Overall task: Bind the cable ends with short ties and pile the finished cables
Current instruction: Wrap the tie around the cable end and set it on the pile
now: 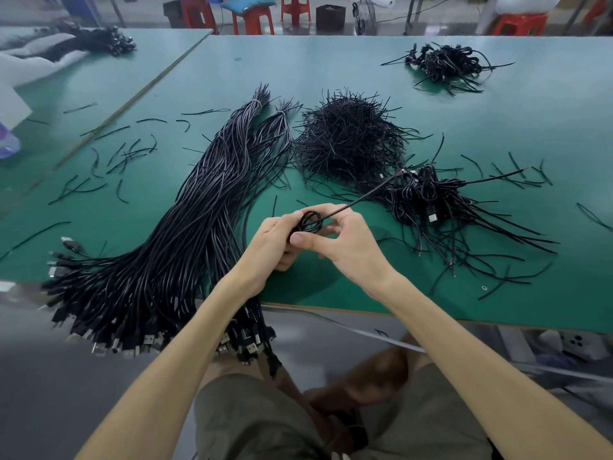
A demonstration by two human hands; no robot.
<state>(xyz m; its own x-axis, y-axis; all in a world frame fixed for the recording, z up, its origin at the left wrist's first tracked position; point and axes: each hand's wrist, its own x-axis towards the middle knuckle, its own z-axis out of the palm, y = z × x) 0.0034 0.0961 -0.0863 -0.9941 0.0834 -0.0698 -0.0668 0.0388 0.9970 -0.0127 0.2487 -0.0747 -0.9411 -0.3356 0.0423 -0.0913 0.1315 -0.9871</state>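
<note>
Above the green table's (pixel 331 287) front edge, my left hand (pixel 270 242) and my right hand (pixel 345 247) both grip a small coiled black cable (pixel 310 222). Its free end sticks out up and to the right, toward a pile of coiled cables (pixel 428 194). A mound of short black ties (pixel 346 141) lies just beyond the hands. To the left, a long bundle of straight black cables (pixel 185 227) runs from the table's middle down over the front edge, its USB plugs hanging off.
Another small pile of coiled cables (pixel 444 63) sits at the far right. Loose ties (pixel 122 154) are scattered on the left and right of the table. More cables lie on a second table (pixel 99 39) at the far left. Red stools (pixel 252 18) stand behind.
</note>
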